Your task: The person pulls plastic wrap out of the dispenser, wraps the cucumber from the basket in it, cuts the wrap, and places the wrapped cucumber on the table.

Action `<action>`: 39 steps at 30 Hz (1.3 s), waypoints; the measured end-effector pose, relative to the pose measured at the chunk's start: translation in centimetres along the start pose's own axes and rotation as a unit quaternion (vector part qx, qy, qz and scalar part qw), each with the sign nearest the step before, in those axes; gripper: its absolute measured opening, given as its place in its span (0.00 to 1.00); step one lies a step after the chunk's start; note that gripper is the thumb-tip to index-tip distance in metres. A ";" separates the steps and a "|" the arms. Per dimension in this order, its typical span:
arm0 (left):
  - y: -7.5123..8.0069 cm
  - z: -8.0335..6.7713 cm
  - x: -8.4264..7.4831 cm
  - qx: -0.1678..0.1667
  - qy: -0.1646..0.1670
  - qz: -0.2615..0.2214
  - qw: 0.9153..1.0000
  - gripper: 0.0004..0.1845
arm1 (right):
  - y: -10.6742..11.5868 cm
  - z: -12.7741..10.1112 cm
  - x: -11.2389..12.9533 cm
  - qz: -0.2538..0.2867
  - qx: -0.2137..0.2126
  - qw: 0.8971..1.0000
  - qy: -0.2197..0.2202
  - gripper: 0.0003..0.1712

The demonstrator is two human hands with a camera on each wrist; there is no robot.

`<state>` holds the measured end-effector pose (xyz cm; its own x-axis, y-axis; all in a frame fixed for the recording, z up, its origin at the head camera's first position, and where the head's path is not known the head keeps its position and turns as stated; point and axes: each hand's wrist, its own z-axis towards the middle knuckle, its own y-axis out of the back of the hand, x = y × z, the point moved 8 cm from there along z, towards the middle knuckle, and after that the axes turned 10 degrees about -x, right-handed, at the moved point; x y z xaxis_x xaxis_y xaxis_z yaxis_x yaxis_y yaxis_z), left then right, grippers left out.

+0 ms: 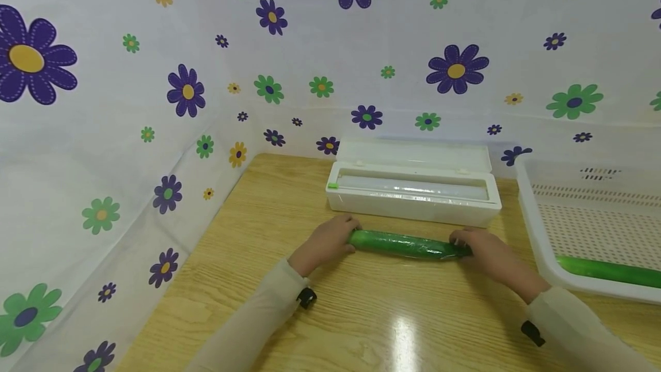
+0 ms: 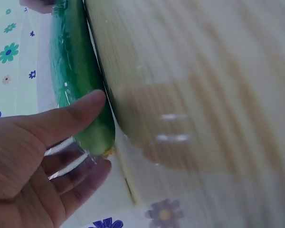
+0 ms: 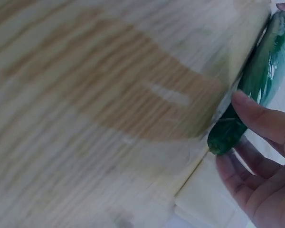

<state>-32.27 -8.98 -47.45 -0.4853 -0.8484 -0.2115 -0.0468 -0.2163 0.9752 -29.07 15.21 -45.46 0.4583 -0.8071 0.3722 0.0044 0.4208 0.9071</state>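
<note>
Head view: I see the wrapped cucumber (image 1: 408, 244) lying on the table (image 1: 268, 211) just before the film dispenser (image 1: 413, 188), left hand (image 1: 327, 241) and right hand (image 1: 482, 251) each gripping an end. Left wrist: thumb (image 2: 71, 116) and fingers pinch loose film at the tip. Right wrist: fingers (image 3: 261, 118) curl round the other tip; I'd judge even pressure at both ends seals it best.

Cucumbers: two, one wrapped cucumber (image 1: 405, 244) and one basket cucumber (image 1: 609, 270). Film dispenser (image 1: 413, 183): one. White basket (image 1: 537, 228): one. Hands: two.

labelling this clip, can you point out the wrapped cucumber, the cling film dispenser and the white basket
wrapped cucumber (image 1: 405, 244): head view, middle of its length.
cling film dispenser (image 1: 413, 205): head view, front wall.
white basket (image 1: 537, 243): head view, left rim.
</note>
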 end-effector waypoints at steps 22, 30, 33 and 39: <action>0.3 0.5 -0.1 0.026 0.000 -0.002 1.000 0.23 | 1.9 -0.6 -2.0 0.027 -0.001 0.996 -0.083 0.06; 0.4 0.6 -0.6 0.020 -0.019 0.003 1.000 0.25 | 2.3 -0.3 -1.8 0.016 -0.006 0.996 -0.085 0.07; 0.5 0.6 -0.8 0.017 -0.023 0.007 1.000 0.25 | 2.2 -0.2 -1.6 0.022 -0.008 0.996 -0.084 0.06; 0.7 0.5 -0.9 0.014 -0.026 0.013 0.999 0.24 | 1.9 0.0 -1.0 0.022 -0.011 0.997 -0.069 0.06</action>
<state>-32.29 -8.17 -46.53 -0.5317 -0.8269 -0.1830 -0.0580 -0.1800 0.9819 -29.48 16.83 -44.11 0.3316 -0.8366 0.4361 0.0075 0.4646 0.8855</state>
